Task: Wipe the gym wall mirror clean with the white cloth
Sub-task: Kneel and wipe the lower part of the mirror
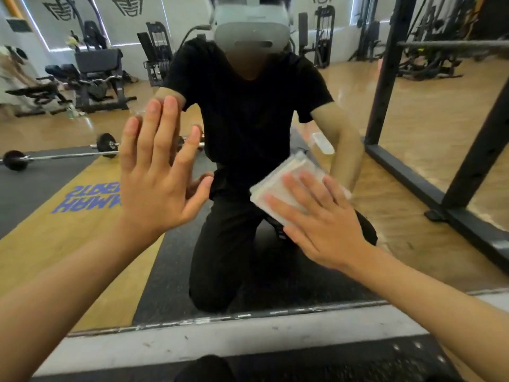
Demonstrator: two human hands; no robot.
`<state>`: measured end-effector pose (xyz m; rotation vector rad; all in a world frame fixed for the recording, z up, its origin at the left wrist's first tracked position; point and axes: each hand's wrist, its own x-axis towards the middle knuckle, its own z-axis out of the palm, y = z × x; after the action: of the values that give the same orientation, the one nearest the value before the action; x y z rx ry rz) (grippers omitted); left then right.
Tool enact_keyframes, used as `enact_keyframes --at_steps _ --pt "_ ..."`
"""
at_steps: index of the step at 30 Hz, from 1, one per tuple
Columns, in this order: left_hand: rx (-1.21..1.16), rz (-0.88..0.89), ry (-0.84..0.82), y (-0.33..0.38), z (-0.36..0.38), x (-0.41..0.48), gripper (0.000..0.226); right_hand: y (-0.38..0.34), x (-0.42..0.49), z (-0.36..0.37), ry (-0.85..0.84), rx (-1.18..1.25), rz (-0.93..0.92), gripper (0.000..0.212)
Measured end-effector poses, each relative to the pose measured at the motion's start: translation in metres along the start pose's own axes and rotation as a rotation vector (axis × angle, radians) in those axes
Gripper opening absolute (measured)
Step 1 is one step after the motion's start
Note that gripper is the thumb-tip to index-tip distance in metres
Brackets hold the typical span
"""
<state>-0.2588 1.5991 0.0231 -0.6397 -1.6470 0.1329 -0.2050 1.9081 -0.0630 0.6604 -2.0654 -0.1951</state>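
White cloth (296, 165) flat on mirror (413, 128) (lower edge near).

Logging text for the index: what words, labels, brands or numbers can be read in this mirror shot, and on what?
"HAMM": blue letters on the yellow floor platform, reflected in the mirror, flipped, the rest hidden behind the left hand; the row above perhaps starts "STRE", unsure.
The black wall emblems: no readable letters.
The dark wall plaque: too blurred.
No text on the white cloth.
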Motion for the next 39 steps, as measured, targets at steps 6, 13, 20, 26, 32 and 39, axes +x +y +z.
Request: enact_keyframes --at_steps 6,13,20,26,32,39 --pt "0.010 0.003 -0.019 -0.001 0.000 -0.001 0.074 -0.056 -0.013 0.043 0.046 -0.003 0.064 0.064" --pt "0.026 0.007 -0.025 0.001 -0.002 0.000 0.074 -0.078 -0.176 0.102 -0.265 -0.042 -0.166 0.072" --pt "0.054 0.015 -0.020 0.000 0.000 -0.001 0.076 -0.023 -0.226 0.082 -0.479 -0.070 -0.212 0.063" --pt "0.007 0.020 -0.021 0.000 -0.004 0.000 0.075 -0.012 -0.097 0.033 -0.164 -0.015 0.004 0.056" --pt "-0.025 0.022 -0.062 0.000 -0.009 0.000 0.075 0.033 0.066 -0.049 0.110 -0.053 0.291 0.059" --pt "-0.155 -0.112 -0.067 0.021 -0.015 0.010 0.069 0.047 0.100 -0.070 0.123 -0.092 0.324 0.061"
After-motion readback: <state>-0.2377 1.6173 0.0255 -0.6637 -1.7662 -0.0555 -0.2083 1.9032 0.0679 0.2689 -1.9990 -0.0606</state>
